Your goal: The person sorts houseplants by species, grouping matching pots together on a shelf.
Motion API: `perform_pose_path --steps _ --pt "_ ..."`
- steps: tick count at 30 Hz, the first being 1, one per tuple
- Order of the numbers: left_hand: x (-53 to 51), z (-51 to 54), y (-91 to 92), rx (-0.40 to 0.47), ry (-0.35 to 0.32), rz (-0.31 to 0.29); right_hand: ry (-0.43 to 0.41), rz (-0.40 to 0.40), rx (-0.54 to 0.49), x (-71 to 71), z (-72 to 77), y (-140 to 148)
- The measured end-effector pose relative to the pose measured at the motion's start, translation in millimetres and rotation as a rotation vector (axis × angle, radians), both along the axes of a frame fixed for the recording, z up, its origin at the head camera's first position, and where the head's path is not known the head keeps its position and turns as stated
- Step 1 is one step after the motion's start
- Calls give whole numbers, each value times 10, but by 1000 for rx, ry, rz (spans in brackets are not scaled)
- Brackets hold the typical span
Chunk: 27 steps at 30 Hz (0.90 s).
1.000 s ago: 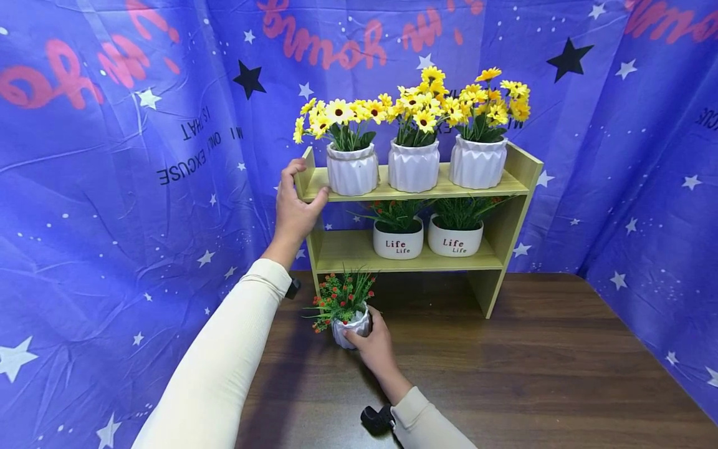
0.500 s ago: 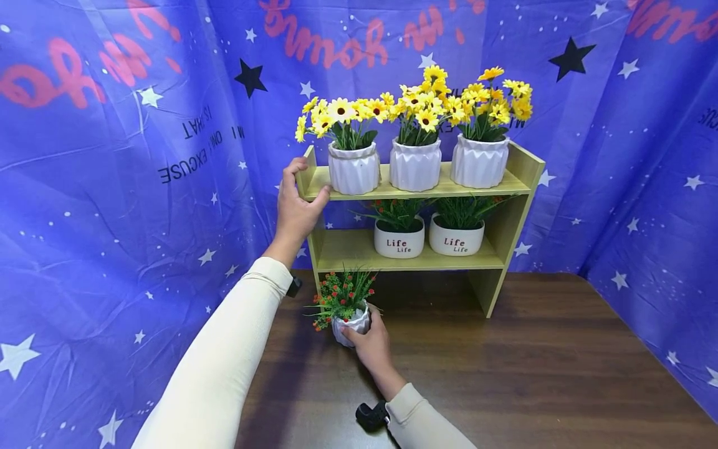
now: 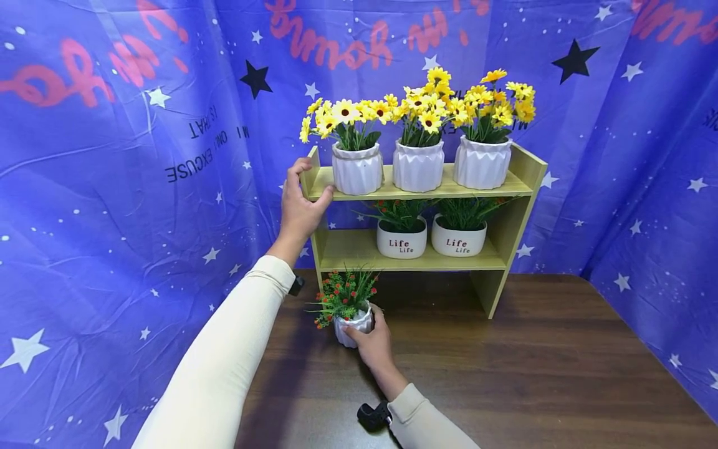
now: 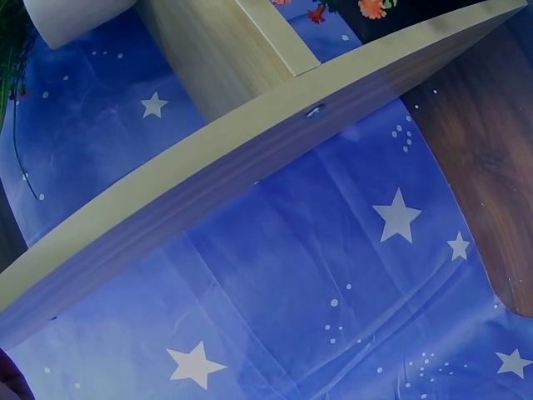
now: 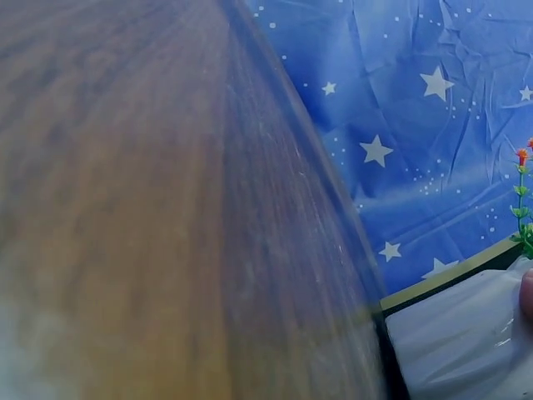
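Note:
My left hand (image 3: 300, 212) grips the left side panel of a light wooden two-tier shelf (image 3: 342, 249) near its top, thumb in front at the upper board. Down on the left, my right hand (image 3: 374, 344) holds a small white fluted flowerpot (image 3: 349, 337) with red blooms and green leaves, thumb on its near side. That pot is by the foot of the shelf's left panel; whether its base touches the table cannot be told. A corner of the same flowerpot (image 5: 458, 337) shows in the right wrist view. The left wrist view shows the side panel (image 4: 241, 125) edge-on.
Three white pots (image 3: 417, 167) of yellow daisies line the top board. Two oval white "Life" planters (image 3: 401, 244) stand on the lower board. The shelf is on a dark wooden table (image 3: 538, 368). A blue starry curtain (image 3: 140, 249) hangs behind and at both sides.
The head view has shifted slightly, so the scene sits a little further right. Both hands, the flowerpot and the shelf keep their places relative to one another.

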State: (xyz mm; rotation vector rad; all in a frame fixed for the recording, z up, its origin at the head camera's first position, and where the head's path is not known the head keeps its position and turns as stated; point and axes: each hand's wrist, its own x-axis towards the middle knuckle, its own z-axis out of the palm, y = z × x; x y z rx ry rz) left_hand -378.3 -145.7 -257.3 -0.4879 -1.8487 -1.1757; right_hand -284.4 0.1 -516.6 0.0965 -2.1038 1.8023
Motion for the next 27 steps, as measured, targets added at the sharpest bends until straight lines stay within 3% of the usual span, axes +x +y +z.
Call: perform_pose_path --steps 14,19,27 --pt "60 -44 -34 -7 -36 3 -31 47 -3 140 0 77" --pt "56 -2 -12 -3 -22 -3 -8 81 -65 147 76 107" --pt "11 9 11 -1 5 4 -46 100 -132 236 284 126"
